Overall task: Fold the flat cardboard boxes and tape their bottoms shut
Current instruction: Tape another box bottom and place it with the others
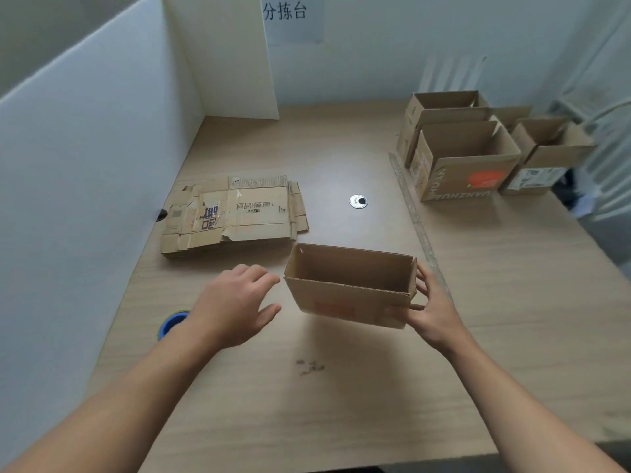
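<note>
I see the right hand (pixel 432 312) gripping the open box (pixel 345 295) at its right end, thumb on the near face, fingers round the side. The box is upright, open top up, held above the tabletop (pixel 341 404) near its middle, with its shadow underneath. Left hand (pixel 235 302) wide, fingers spread, just beside the box's left end, not touching. Stack of flat boxes (pixel 235 213) lies toward the left edge. Folded boxes (pixel 467 158) sit at the far right corner. Blue round object (pixel 172 323) by the left edge, half hidden behind the left forearm.
</note>
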A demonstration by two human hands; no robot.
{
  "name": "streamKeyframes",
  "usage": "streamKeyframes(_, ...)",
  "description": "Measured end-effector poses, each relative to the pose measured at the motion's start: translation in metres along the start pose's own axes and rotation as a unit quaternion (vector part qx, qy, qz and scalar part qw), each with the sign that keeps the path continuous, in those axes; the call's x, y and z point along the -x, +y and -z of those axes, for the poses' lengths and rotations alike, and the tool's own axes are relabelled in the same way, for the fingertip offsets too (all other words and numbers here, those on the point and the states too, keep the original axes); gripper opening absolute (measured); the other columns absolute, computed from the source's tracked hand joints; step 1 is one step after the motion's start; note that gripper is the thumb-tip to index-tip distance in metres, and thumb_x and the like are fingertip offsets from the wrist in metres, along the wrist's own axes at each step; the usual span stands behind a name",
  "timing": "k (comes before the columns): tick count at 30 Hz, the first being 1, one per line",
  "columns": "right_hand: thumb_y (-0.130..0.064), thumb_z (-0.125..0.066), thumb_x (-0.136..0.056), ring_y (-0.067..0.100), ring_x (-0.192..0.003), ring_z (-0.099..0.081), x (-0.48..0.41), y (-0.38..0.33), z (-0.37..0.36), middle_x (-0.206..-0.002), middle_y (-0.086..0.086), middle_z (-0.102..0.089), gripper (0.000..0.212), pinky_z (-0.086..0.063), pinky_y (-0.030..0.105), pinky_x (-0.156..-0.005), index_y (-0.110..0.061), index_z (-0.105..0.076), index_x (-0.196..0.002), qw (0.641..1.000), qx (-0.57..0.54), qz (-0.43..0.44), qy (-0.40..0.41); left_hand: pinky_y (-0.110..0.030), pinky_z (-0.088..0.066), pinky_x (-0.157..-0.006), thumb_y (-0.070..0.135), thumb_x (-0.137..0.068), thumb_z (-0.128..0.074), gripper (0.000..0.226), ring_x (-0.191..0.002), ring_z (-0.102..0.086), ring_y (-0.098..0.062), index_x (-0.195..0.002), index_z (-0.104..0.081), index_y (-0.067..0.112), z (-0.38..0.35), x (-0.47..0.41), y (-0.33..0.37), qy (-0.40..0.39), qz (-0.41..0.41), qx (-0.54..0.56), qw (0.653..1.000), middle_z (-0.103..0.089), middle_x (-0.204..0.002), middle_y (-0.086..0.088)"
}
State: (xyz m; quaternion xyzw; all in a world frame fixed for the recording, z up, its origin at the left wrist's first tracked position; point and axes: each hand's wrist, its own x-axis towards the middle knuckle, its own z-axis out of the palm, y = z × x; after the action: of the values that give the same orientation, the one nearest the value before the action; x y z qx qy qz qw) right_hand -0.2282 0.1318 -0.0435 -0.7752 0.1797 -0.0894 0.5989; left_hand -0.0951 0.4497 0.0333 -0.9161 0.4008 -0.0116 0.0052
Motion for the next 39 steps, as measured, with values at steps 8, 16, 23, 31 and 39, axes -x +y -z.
streamKeyframes(8,-0.013,-0.093,-0.064,-0.013,-0.126,-0.044,0.008,-0.006,0.057,-0.14,-0.015,-0.051,0.099,-0.056,0.023,-0.077,-0.043,-0.037,-0.14,0.995,0.003,0.021,0.098,-0.03,-0.039,-0.099,0.056,-0.096,-0.046,0.05,-0.123,-0.047,-0.017,-0.139,-0.046,0.03,0.004,-0.057,0.045,-0.032,-0.081,-0.006,0.996,-0.05,-0.139,0.01)
streamKeyframes(16,-0.022,-0.093,-0.064,-0.02,-0.122,-0.041,-0.019,0.01,0.135,-0.143,-0.012,-0.049,0.105,-0.054,0.017,-0.071,-0.039,-0.035,-0.149,0.99,0.004,0.013,0.141,-0.032,-0.04,-0.098,0.052,-0.096,-0.049,0.049,-0.121,-0.049,-0.02,-0.139,-0.048,0.028,0.013,-0.139,0.116,-0.003,-0.142,0.011,0.99,-0.053,-0.135,0.009)
streamKeyframes(23,-0.011,-0.091,-0.067,-0.008,-0.124,-0.044,-0.073,0.038,0.25,-0.139,-0.011,-0.051,0.1,-0.046,0.004,-0.07,-0.037,-0.036,-0.146,0.991,0.001,-0.011,0.133,-0.034,-0.043,-0.09,0.049,-0.092,-0.057,0.044,-0.11,-0.057,-0.024,-0.13,-0.057,0.026,0.01,-0.24,0.197,-0.011,-0.153,0.012,0.988,-0.062,-0.123,0.005)
streamKeyframes(31,-0.009,-0.088,-0.07,-0.01,-0.121,-0.044,-0.138,0.065,0.371,-0.138,-0.013,-0.047,0.1,-0.04,-0.001,-0.074,-0.038,-0.032,-0.148,0.992,0.031,-0.04,0.113,-0.03,-0.039,-0.094,0.051,-0.096,-0.051,0.047,-0.117,-0.052,-0.02,-0.137,-0.049,0.028,-0.004,-0.334,0.282,-0.055,-0.148,0.026,0.987,-0.056,-0.131,0.009)
streamKeyframes(39,-0.017,-0.093,-0.066,-0.014,-0.126,-0.04,-0.196,0.085,0.405,-0.133,-0.03,-0.047,0.101,-0.048,0.018,-0.089,-0.047,-0.034,-0.142,0.998,0.013,-0.057,0.025,-0.034,-0.049,-0.077,0.053,-0.087,-0.052,0.046,-0.096,-0.061,-0.024,-0.123,-0.061,0.024,-0.01,-0.399,0.304,-0.056,-0.148,0.027,0.987,-0.065,-0.107,0.004)
